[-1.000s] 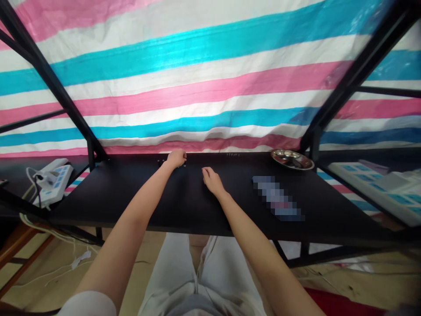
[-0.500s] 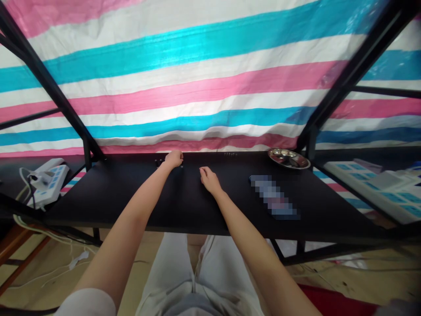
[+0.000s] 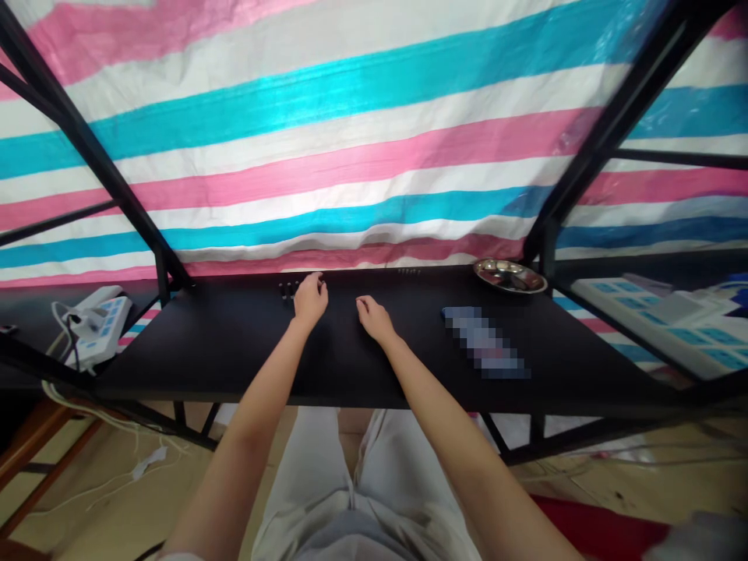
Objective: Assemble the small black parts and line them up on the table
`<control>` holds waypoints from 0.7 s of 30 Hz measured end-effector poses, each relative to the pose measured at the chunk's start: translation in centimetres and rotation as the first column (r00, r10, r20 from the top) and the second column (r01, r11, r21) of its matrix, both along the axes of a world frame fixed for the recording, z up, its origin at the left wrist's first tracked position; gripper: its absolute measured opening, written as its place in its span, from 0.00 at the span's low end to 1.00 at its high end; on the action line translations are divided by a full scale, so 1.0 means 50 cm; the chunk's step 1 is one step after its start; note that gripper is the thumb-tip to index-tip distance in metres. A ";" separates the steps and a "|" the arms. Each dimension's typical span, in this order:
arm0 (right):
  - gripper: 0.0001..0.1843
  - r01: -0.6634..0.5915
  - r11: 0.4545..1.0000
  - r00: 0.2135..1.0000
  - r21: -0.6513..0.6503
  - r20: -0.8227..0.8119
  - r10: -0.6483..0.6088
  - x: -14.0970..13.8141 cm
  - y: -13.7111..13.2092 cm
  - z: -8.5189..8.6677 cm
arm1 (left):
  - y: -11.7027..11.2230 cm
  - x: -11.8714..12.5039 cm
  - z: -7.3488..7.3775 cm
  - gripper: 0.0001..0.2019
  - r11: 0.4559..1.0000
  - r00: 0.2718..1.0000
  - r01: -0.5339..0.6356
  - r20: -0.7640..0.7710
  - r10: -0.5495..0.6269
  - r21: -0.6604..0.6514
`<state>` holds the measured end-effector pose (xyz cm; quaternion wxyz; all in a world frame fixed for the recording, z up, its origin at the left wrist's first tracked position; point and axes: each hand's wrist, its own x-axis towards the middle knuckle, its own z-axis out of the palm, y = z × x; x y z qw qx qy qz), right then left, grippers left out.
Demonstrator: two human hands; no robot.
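My left hand (image 3: 309,301) rests on the black table (image 3: 234,343) near its far edge. Its fingers are curled downward, and what they hold, if anything, is hidden. Just left of its fingertips stands a small cluster of black pieces (image 3: 286,290). My right hand (image 3: 374,318) lies a little to the right, knuckles up, fingers loosely curled against the tabletop with nothing visible in them. The two hands are about a hand's width apart.
A blurred flat object (image 3: 484,351) lies on the table's right half, with a metal dish (image 3: 509,276) behind it. A row of tiny dark pieces (image 3: 410,271) sits at the far edge. A power strip (image 3: 97,327) is at the left. Black frame posts (image 3: 157,257) and a striped tarp stand behind.
My left hand has drawn back slightly from the far edge and moved right, uncovering the black pieces. My right hand has barely moved. The view has shifted a little.
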<state>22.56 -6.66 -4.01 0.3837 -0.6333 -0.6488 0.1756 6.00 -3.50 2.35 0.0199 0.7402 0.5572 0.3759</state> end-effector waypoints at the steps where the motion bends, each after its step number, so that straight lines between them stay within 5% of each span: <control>1: 0.17 -0.003 1.000 1.000 0.004 0.028 0.003 -0.002 -0.004 0.000 | -0.021 0.004 -0.017 0.14 0.999 0.998 0.047 0.032 -0.048 0.028; 9: 0.15 -0.065 0.995 0.932 0.077 0.360 0.033 -0.022 -0.067 -0.007 | -0.100 0.019 -0.121 0.12 0.942 0.939 0.325 -0.092 -0.332 -0.085; 21: 0.20 -0.114 0.993 0.923 0.032 0.372 0.094 -0.025 -0.092 -0.027 | -0.121 0.007 -0.133 0.16 0.933 0.921 0.331 -0.167 -0.352 -0.140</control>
